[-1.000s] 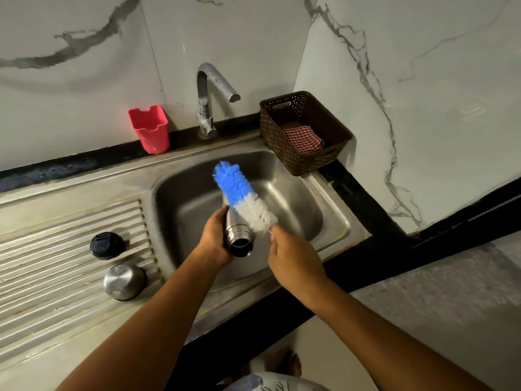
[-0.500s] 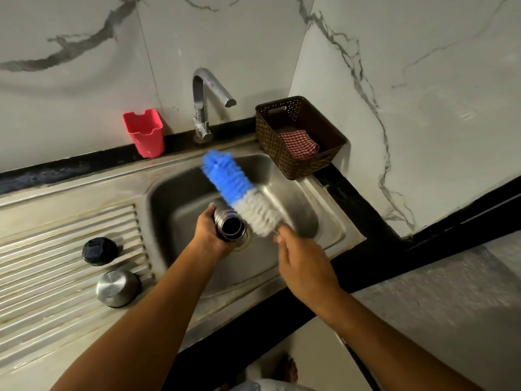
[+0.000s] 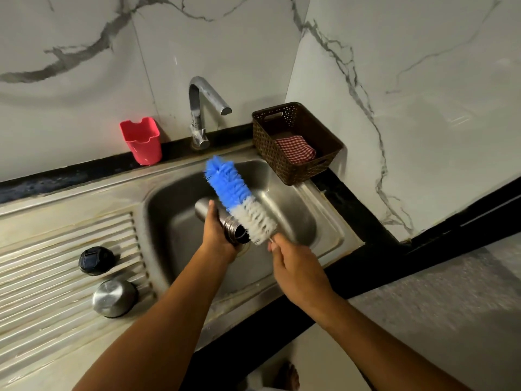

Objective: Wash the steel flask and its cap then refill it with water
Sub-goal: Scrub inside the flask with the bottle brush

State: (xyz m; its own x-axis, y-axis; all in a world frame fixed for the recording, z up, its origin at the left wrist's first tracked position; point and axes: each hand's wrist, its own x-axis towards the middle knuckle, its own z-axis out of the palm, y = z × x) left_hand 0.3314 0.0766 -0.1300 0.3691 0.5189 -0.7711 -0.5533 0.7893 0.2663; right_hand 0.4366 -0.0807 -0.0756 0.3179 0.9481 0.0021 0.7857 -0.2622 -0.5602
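Note:
Over the sink basin (image 3: 298, 210) my left hand (image 3: 218, 235) grips the steel flask (image 3: 225, 221), which lies nearly level with its open threaded mouth towards me and to the right. My right hand (image 3: 293, 263) pinches the thin handle of a bottle brush (image 3: 239, 198) with blue and white bristles. The bristles lie outside the flask, just above its mouth, with the blue tip pointing towards the tap. On the ribbed drainboard at the left lie a black stopper (image 3: 96, 261) and the steel cap (image 3: 114, 298).
A steel tap (image 3: 203, 108) stands behind the basin with no water running. A red plastic holder (image 3: 142, 141) sits to its left on the black ledge. A brown woven basket (image 3: 296, 142) with a red checked cloth stands at the sink's right corner.
The flask has tipped from pointing its mouth at me to lying nearly level, mouth to the right. The brush stayed outside the flask and swung slightly across its mouth.

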